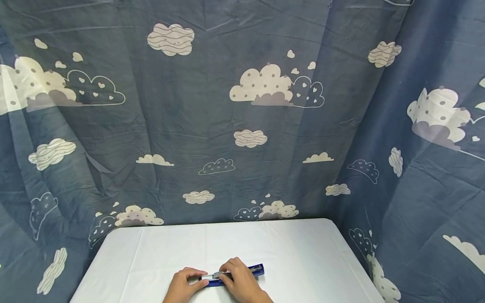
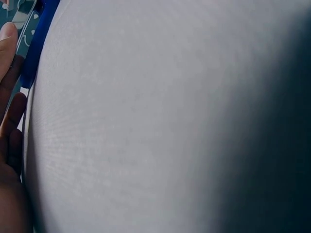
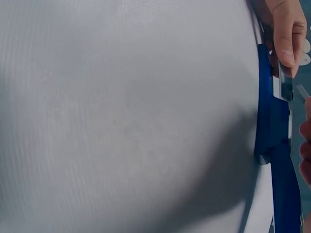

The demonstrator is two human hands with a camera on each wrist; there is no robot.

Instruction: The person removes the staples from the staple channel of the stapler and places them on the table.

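A blue stapler (image 1: pixel 216 283) lies on the white table, swung open, its blue top cover (image 3: pixel 285 194) folded back to the right and its metal magazine exposed. My left hand (image 1: pixel 184 285) grips the stapler's left end between thumb and fingers. Over the middle of the stapler is my right hand (image 1: pixel 242 281), fingers curled. Its fingertips pinch a short grey strip that looks like staples (image 3: pixel 302 91), close beside the magazine. In the left wrist view only part of the left hand and the stapler's blue base (image 2: pixel 36 48) show at the left edge.
The white-covered table (image 1: pixel 303 256) stretches out around the hands. Dark blue curtains (image 1: pixel 212 118) with a cloud print hang behind it and along both sides.
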